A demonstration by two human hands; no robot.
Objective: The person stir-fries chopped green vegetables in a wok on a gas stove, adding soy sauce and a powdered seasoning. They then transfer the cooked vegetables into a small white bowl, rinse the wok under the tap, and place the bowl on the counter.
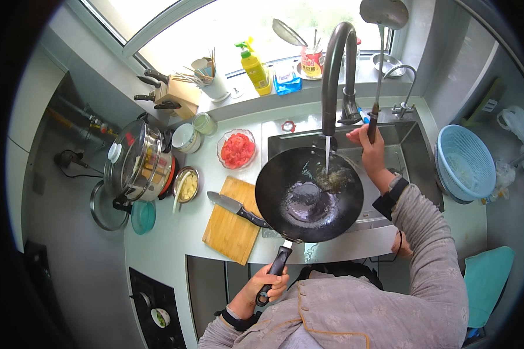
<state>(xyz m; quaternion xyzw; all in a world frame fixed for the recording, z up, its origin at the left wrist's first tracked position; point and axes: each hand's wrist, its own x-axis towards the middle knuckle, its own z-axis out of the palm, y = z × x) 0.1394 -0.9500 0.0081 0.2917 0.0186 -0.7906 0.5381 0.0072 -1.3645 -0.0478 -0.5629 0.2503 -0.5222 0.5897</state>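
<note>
My left hand (pixel 268 281) grips the black handle (pixel 280 261) of a dark wok (pixel 275 187) held over the front left part of the stainless steel sink (pixel 408 152). Water (pixel 328 150) runs from the tall pull-down faucet (pixel 332 78) into the wok and splashes there; a shallow pool lies in its bottom. My right hand (pixel 372 150), above the sink, is closed around the handle of a metal ladle (pixel 384 17) whose bowl points up. Left of the wok, a kitchen knife (pixel 236 207) lies across a wooden cutting board (pixel 227 231), partly hidden by the wok.
A glass bowl of chopped tomato (pixel 236 150) and a bowl of yellow pieces (pixel 187 186) stand left. Farther left are a lidded steamer pot (pixel 135 161) and a knife block (pixel 179 98). Light-blue baskets (pixel 465 161) sit right of the sink. A yellow pump bottle (pixel 255 70) stands by the window.
</note>
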